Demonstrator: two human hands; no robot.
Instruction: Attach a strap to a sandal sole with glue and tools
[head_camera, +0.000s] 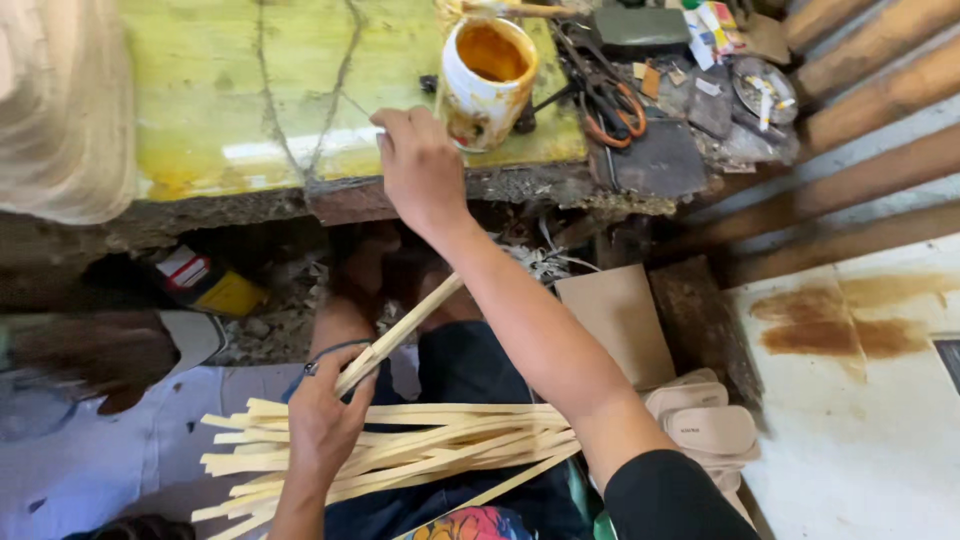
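Nearest the camera, a loose bundle of pale, flat bamboo strips (400, 445) lies crosswise over the person's lap, ends fanned out toward the left. The left hand (325, 420) sits on top of this bundle, fingers curled closed around a single pale bamboo strip (400, 335), which angles up and to the right from the fist toward the knees; thumb and fingers wrap it fully, a firm closed grip. Just right of the lap, a stack of beige foam sandal soles (705, 425) rests beside a tan cardboard sheet (615, 320). Further out, the right arm extends straight forward, and the right hand (420, 165) is at the front edge of a yellow-green cracked worktop (240, 90). That hand is seen from the back, fingers bent downward and loosely closed; whether it pinches something at the edge cannot be told, since the fingertips are hidden. Just beside it, to the right and touching or nearly touching the knuckles, stands a white plastic pot stained with orange-brown glue (487, 80), open at the top. Beyond the pot, on the right end of the worktop, lie orange-handled scissors (610, 100) among dark scraps and small clutter. Far left, a blurred pale woven object (60, 110) fills the corner.
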